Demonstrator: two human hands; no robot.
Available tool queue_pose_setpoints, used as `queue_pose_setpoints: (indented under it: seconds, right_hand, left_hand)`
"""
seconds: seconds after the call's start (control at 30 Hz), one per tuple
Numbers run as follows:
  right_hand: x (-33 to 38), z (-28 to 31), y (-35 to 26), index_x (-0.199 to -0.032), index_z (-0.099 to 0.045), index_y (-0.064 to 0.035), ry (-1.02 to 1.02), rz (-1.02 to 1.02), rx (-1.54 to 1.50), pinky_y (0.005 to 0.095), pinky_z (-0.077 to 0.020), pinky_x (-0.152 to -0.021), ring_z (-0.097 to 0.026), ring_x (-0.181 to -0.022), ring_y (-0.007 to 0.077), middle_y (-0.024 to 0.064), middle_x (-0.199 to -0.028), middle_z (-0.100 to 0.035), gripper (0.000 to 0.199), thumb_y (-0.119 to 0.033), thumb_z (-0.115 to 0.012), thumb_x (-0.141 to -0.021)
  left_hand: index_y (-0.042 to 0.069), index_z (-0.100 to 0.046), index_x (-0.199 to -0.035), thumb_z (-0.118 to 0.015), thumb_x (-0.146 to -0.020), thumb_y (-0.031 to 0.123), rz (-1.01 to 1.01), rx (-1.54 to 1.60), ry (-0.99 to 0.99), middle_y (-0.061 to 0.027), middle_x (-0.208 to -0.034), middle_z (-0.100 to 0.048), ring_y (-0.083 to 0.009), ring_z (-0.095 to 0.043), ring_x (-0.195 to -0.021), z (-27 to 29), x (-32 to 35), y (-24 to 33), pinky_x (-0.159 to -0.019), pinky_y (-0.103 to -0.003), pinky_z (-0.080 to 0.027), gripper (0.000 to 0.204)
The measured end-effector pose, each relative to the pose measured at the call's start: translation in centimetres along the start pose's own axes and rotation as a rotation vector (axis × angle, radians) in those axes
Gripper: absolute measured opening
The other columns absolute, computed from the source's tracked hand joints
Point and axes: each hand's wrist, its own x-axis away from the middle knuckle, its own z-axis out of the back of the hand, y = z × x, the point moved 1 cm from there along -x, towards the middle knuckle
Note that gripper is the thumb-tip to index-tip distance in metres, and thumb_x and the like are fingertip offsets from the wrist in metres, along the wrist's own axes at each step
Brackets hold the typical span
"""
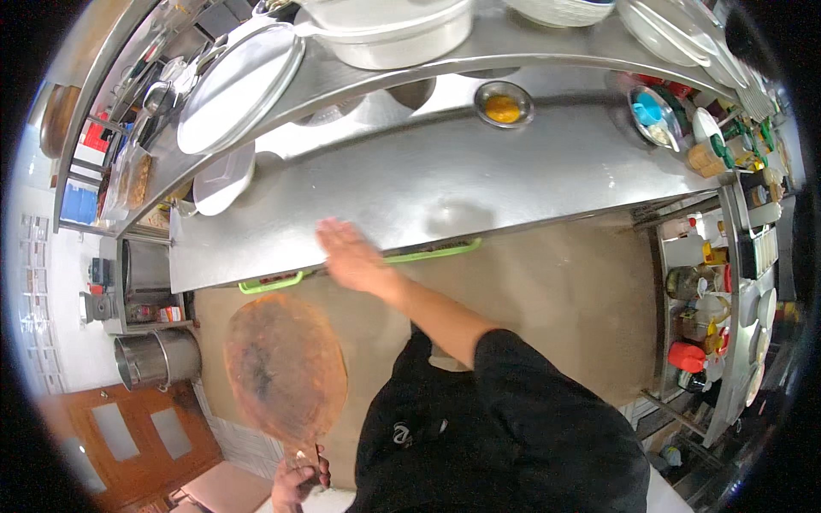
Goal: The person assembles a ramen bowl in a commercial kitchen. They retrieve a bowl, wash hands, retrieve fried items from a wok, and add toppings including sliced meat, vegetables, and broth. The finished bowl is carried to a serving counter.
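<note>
My left hand (299, 480) is closed round the handle of a round, reddish-brown paddle board (286, 368) with dark smudges, which looks like a wooden pizza peel. The board hangs over the floor in front of the steel counter and is slightly blurred. My right hand (349, 255) reaches across to the front edge of the counter (385, 179), palm down, fingers stretched out, holding nothing. Whether it touches the steel, I cannot tell. Below that edge, parts of green basket rims (436, 250) show. Farther back on the counter sits a small metal bowl (528, 108) with an orange-yellow mixture.
Overhead, a steel shelf (547, 62) carries white oval plates (239, 85) and a white tub (402, 38). A metal bowl (634, 97) with a blue scoop (647, 108) stands at the counter's right end. Large steel pots (141, 361) are at left, a bottle-filled rack (697, 321) at right.
</note>
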Motion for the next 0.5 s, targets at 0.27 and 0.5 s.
queue_pose_setpoints:
  seconds: [0.27, 0.5]
  right_hand:
    - [-14.8, -11.8, -3.4, -0.160, -0.019, 0.0078, -0.226, -0.068, 0.058, 0.0484, -0.0049, -0.130, -0.006, -0.160, 0.0358, 0.0233, -0.171, -0.010, 0.076, -0.043, -0.041, -0.108]
    - [-1.4, -0.5, 15.7, -0.159, -0.030, 0.0044, -0.007, -0.227, 0.242, 0.0538, -0.0115, -0.128, -0.017, -0.158, 0.0368, 0.0226, -0.169, -0.021, 0.079, -0.047, -0.052, -0.103]
  left_hand:
    - [-0.010, -0.049, -0.133, -0.079, -0.077, 0.019, 0.057, 0.021, 0.133, -0.0178, -0.087, -0.067, -0.0304, -0.068, -0.073, -0.8, -2.2, 1.0, -0.062, -0.042, -0.057, 0.070]
    - [-0.009, -0.050, -0.133, -0.078, -0.078, 0.022, 0.065, -0.072, -0.209, -0.0172, -0.088, -0.068, -0.0291, -0.068, -0.073, -1.5, -14.3, 8.8, -0.061, -0.041, -0.057, 0.069]
